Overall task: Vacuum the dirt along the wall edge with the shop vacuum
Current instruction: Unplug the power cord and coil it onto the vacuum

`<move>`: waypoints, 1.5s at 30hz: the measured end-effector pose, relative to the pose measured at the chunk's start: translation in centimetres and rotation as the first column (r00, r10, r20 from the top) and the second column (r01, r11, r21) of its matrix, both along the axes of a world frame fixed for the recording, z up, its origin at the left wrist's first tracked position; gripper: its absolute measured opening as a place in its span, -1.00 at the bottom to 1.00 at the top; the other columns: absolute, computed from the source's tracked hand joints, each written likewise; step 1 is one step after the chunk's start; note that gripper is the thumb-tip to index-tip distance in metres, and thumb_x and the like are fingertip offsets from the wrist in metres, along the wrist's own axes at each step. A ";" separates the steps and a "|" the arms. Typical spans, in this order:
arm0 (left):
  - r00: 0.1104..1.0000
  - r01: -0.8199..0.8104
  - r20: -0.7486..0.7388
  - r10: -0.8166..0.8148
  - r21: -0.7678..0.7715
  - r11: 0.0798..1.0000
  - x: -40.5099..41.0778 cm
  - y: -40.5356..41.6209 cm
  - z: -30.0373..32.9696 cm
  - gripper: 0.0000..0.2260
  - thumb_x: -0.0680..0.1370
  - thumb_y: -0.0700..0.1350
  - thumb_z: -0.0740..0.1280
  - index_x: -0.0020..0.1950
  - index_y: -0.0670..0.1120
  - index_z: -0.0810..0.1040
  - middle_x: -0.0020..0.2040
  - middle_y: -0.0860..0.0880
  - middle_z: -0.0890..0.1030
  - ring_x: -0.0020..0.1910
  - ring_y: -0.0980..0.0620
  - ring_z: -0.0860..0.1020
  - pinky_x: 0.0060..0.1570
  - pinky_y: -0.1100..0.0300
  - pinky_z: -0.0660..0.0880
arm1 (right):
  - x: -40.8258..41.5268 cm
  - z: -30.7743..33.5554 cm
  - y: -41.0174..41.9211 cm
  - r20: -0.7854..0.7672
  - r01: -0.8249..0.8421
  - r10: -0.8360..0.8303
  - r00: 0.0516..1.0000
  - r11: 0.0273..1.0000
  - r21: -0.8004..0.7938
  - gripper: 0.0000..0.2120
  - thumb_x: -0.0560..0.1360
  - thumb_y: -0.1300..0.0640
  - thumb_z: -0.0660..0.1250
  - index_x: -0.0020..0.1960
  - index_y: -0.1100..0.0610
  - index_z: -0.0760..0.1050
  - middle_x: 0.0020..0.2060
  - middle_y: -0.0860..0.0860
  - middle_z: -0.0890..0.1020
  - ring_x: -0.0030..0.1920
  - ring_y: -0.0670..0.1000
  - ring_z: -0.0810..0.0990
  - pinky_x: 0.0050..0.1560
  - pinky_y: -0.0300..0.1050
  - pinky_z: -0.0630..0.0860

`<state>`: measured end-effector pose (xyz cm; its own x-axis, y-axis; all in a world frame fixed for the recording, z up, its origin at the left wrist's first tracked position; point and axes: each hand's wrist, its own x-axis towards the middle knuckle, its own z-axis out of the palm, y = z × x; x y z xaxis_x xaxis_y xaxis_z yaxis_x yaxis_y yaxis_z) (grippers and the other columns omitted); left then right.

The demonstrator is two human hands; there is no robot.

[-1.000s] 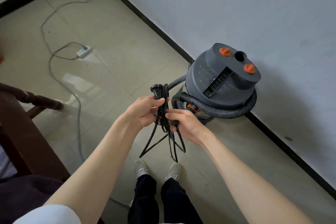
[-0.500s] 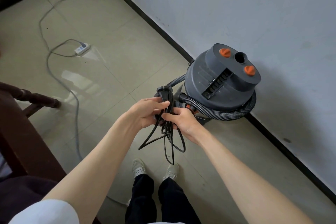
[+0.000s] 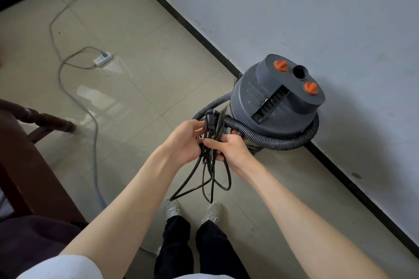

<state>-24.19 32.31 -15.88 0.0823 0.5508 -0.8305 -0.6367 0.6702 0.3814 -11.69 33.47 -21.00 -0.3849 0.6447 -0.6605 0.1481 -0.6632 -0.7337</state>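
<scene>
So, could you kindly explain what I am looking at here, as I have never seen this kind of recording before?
There is no robot here. A person wears a camera on the head, so you look down along their bare arms to the floor. Both hands, left and right, grip a bundled black cord with its plug at the top; loops hang towards their shoes. Against the wall stands the grey vacuum, its ribbed hose curled around it. Farther off on the floor lies a white power strip with a grey cable. A dark chair stands at the left.
</scene>
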 end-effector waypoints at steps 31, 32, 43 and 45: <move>0.190 0.785 -0.805 -0.563 -0.220 0.579 -2.0 -3.5 2.0 -0.80 0.60 -0.14 0.20 -0.04 -0.16 0.60 -0.26 -0.05 0.52 -0.29 0.04 0.43 -0.33 0.27 0.32 | 1.3 1.8 0.0 0.144 -0.203 0.210 0.967 0.977 -0.060 -0.81 0.58 0.09 0.29 -0.16 0.16 0.53 -0.39 -0.02 0.47 -0.40 -0.10 0.38 -0.41 -0.25 0.31; 0.196 0.800 -0.790 -0.580 -0.214 0.561 -2.1 -3.5 2.1 -0.80 0.60 -0.16 0.19 -0.03 -0.15 0.60 -0.25 -0.05 0.53 -0.29 0.05 0.44 -0.33 0.30 0.32 | 1.7 1.8 0.1 0.082 -0.187 0.197 0.977 0.975 -0.123 -0.82 0.60 0.14 0.24 -0.13 0.17 0.53 -0.34 0.01 0.52 -0.37 -0.08 0.42 -0.37 -0.22 0.33; 0.122 0.662 -0.929 -0.349 -0.186 0.726 -0.5 -4.1 2.3 -0.89 0.48 -0.14 0.35 -0.20 -0.16 0.55 -0.25 -0.05 0.56 -0.24 -0.01 0.46 -0.32 0.25 0.36 | 2.3 2.4 0.0 0.153 -0.108 0.127 0.980 0.987 -0.121 -0.90 0.51 0.42 0.26 -0.11 0.30 0.53 -0.35 0.09 0.60 -0.45 -0.12 0.56 -0.51 -0.29 0.40; 0.146 0.638 -0.942 -0.301 -0.143 0.757 0.4 -4.3 2.2 -0.92 0.47 -0.18 0.34 -0.21 -0.16 0.53 -0.27 -0.02 0.53 -0.23 -0.02 0.46 -0.26 0.19 0.40 | 2.1 2.6 -0.1 0.139 -0.075 0.093 0.986 0.988 -0.134 -0.87 0.51 0.43 0.27 -0.17 0.28 0.53 -0.43 0.06 0.58 -0.48 -0.11 0.54 -0.53 -0.29 0.39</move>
